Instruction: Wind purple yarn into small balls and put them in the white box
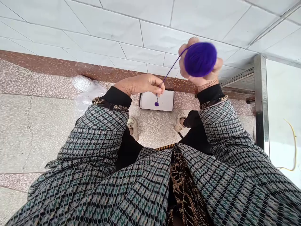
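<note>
A large ball of purple yarn (201, 59) rests in my right hand (213, 74), raised near the tiled wall with the fingers curled around its far side. From the ball a purple strand (171, 69) runs down to my left hand (147, 84), which pinches it between thumb and fingers. Below the pinch the strand continues to a small purple tuft (156, 104), seen over a shallow white box (148, 102) with dark edges. That box lies on the floor between my shoes.
White wall tiles (157, 34) rise ahead above a reddish-brown baseboard (47, 66). On the floor at left lies a clear plastic bag with a white ball (82, 83). A metal-legged table (260, 100) stands at right, a yellow strand (294, 138) on its white top.
</note>
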Action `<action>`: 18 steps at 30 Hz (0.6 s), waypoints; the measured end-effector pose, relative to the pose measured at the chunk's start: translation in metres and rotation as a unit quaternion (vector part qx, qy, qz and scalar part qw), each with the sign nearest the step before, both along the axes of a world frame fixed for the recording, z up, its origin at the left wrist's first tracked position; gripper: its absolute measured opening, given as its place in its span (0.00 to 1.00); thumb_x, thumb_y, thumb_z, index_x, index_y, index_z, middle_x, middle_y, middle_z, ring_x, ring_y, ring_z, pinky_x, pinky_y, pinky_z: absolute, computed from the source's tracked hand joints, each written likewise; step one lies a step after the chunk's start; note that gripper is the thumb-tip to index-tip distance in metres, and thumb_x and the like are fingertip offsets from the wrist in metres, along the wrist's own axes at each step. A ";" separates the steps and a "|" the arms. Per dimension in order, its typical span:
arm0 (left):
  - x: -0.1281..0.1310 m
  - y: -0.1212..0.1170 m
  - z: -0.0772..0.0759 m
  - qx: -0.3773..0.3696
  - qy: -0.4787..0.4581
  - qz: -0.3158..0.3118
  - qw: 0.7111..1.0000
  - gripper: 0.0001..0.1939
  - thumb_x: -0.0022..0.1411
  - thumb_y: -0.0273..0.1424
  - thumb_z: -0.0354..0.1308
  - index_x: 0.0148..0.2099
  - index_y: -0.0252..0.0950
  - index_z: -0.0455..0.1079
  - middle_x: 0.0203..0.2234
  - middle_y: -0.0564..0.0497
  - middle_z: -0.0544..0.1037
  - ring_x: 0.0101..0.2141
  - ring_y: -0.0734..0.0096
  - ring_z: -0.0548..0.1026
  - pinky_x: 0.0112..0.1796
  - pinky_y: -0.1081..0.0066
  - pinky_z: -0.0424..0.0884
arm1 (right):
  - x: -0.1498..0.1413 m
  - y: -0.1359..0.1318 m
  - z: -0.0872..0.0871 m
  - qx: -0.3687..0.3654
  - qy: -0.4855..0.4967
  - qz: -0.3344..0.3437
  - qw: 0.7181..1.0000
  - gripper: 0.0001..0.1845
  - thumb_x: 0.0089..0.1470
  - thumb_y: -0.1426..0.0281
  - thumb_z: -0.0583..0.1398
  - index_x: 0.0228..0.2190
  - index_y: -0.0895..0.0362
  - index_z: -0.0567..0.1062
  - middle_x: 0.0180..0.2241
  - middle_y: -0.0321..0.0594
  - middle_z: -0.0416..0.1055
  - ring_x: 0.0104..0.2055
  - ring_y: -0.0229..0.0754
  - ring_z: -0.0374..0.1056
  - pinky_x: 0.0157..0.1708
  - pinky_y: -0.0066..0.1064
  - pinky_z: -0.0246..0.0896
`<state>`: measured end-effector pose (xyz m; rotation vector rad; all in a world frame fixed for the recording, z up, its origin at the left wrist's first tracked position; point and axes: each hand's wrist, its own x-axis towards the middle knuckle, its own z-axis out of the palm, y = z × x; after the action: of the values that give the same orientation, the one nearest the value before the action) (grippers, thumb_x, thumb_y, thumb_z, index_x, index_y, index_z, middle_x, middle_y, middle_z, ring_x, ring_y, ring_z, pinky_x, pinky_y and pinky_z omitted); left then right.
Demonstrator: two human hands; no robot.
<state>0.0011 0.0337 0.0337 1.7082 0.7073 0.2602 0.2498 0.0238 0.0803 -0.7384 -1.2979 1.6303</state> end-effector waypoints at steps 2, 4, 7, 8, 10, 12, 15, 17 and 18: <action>-0.001 0.000 -0.004 -0.009 0.014 -0.034 0.999 0.08 0.61 0.36 0.67 0.33 0.36 0.80 0.26 0.53 0.79 0.32 0.68 0.80 0.45 0.69 0.77 | -0.002 0.002 0.000 -0.010 -0.010 -0.060 0.998 0.51 0.23 0.31 0.74 0.42 0.46 0.67 0.50 0.41 0.73 0.36 0.43 0.66 0.27 0.31 0.64; -0.002 0.000 -0.007 -0.016 0.017 -0.050 0.998 0.07 0.60 0.36 0.68 0.35 0.37 0.80 0.26 0.54 0.78 0.31 0.69 0.79 0.44 0.69 0.77 | -0.005 0.005 0.001 -0.024 -0.017 -0.082 0.996 0.43 0.34 0.36 0.75 0.42 0.48 0.68 0.50 0.42 0.73 0.37 0.42 0.65 0.28 0.31 0.63; 0.001 -0.002 -0.006 -0.017 -0.005 0.000 1.000 0.07 0.65 0.36 0.66 0.40 0.37 0.81 0.26 0.52 0.77 0.30 0.69 0.78 0.44 0.67 0.76 | -0.014 0.010 0.002 -0.059 0.033 -0.093 0.993 0.20 0.57 0.57 0.72 0.41 0.50 0.69 0.44 0.40 0.75 0.40 0.41 0.69 0.38 0.31 0.69; 0.003 -0.004 -0.005 -0.011 -0.014 0.022 1.000 0.08 0.68 0.35 0.64 0.41 0.37 0.81 0.26 0.52 0.76 0.29 0.69 0.77 0.43 0.67 0.75 | -0.017 0.012 0.001 -0.072 0.066 -0.120 0.988 0.11 0.64 0.62 0.66 0.41 0.50 0.69 0.44 0.39 0.75 0.41 0.41 0.71 0.42 0.31 0.71; 0.008 -0.008 -0.002 0.005 -0.016 0.044 0.999 0.10 0.73 0.34 0.59 0.43 0.36 0.80 0.24 0.53 0.72 0.27 0.70 0.74 0.40 0.67 0.73 | -0.022 0.020 -0.001 -0.091 0.111 -0.201 0.969 0.04 0.74 0.69 0.55 0.42 0.50 0.67 0.45 0.40 0.75 0.44 0.39 0.73 0.49 0.29 0.71; 0.014 -0.012 0.001 0.027 0.004 0.042 0.999 0.12 0.75 0.33 0.56 0.41 0.35 0.80 0.22 0.53 0.69 0.26 0.70 0.72 0.38 0.67 0.70 | -0.024 0.027 -0.006 -0.102 0.089 -0.264 0.955 0.09 0.78 0.70 0.50 0.42 0.50 0.67 0.46 0.41 0.75 0.47 0.38 0.72 0.51 0.27 0.71; 0.019 -0.018 0.007 0.086 0.026 0.048 0.995 0.13 0.73 0.31 0.57 0.34 0.36 0.76 0.23 0.53 0.69 0.29 0.69 0.71 0.38 0.67 0.67 | -0.022 0.033 -0.018 -0.089 -0.112 -0.296 0.944 0.10 0.71 0.74 0.59 0.37 0.49 0.65 0.41 0.39 0.72 0.41 0.39 0.70 0.38 0.27 0.69; 0.016 -0.019 0.012 0.127 0.007 0.069 0.989 0.15 0.73 0.30 0.56 0.30 0.38 0.71 0.23 0.54 0.69 0.29 0.70 0.68 0.37 0.67 0.65 | -0.017 0.033 -0.023 -0.070 -0.270 -0.241 0.929 0.17 0.61 0.82 0.65 0.33 0.51 0.65 0.34 0.35 0.69 0.33 0.38 0.64 0.29 0.27 0.61; 0.013 -0.019 0.014 0.143 -0.012 0.090 0.985 0.17 0.74 0.31 0.55 0.29 0.39 0.68 0.23 0.54 0.68 0.29 0.70 0.65 0.37 0.67 0.64 | -0.015 0.031 -0.024 -0.056 -0.339 -0.169 0.924 0.18 0.56 0.85 0.66 0.32 0.52 0.67 0.31 0.34 0.67 0.30 0.38 0.60 0.25 0.28 0.55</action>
<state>0.0143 0.0148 0.0476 1.9103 0.8389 0.5301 0.2348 0.0552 0.0565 -1.6021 -1.4359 1.2045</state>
